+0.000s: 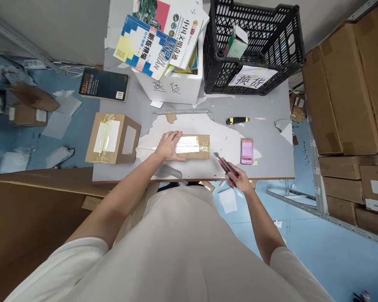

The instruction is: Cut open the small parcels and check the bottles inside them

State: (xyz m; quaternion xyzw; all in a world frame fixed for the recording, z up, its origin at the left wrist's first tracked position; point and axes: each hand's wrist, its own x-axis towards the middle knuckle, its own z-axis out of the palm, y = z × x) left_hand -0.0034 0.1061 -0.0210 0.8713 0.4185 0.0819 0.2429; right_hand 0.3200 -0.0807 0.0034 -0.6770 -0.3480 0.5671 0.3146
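Note:
My left hand [169,147] lies across the left part of a small flat cardboard box [204,153], fingers at its far edge and thumb at its near edge, holding it against the table. A white label [189,144] and clear tape show on the top of this box. Closed around a red-and-black box cutter [227,165], my right hand [238,178] is at the table's front edge. The cutter's blade points up and left, a short way from the box's right end, not touching it. A phone [247,151] with a pink screen lies just right of the cutter.
A taped carton [113,138] stands on the left of the grey table [271,163]. Behind are a dark book [103,85], a white bin [173,90] of books and a black crate [255,58]. A yellow-and-black cutter [237,120] lies mid-table. Stacked cartons [343,92] stand right.

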